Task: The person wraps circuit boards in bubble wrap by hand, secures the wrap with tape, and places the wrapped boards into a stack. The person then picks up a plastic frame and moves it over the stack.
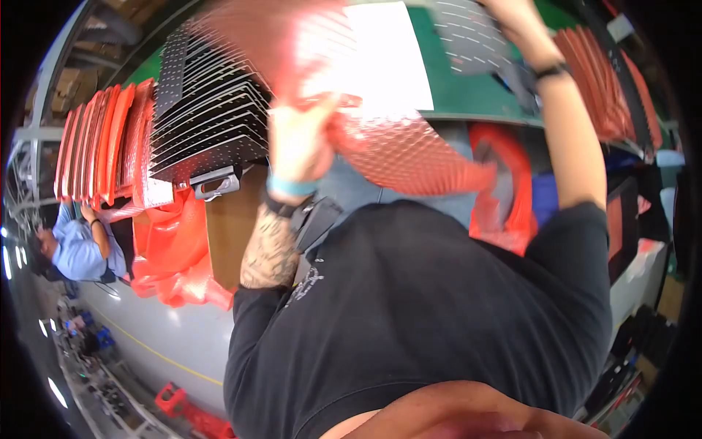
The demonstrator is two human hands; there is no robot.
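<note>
My left hand (301,143) is closed on a sheet of pinkish-red bubble wrap (409,150). The wrap hangs to the right in front of the bench edge, and its upper part is smeared by motion. At the top right, my right hand (515,20) grips the edge of a dark grey perforated panel (468,40), with its fingertips partly cut off by the frame. Between the hands, a bright white sheet (391,55) lies on the green bench top (439,91). Left of my left hand, several black perforated panels (212,124) stand in a close row.
Several red bubble-wrap pouches (102,143) line the left, with more pouches (596,84) at the right. Loose red wrap (172,245) hangs beside a brown cardboard piece (238,219). Another person (84,245) in light blue is at the far left. Red wrap (504,190) hangs below the bench.
</note>
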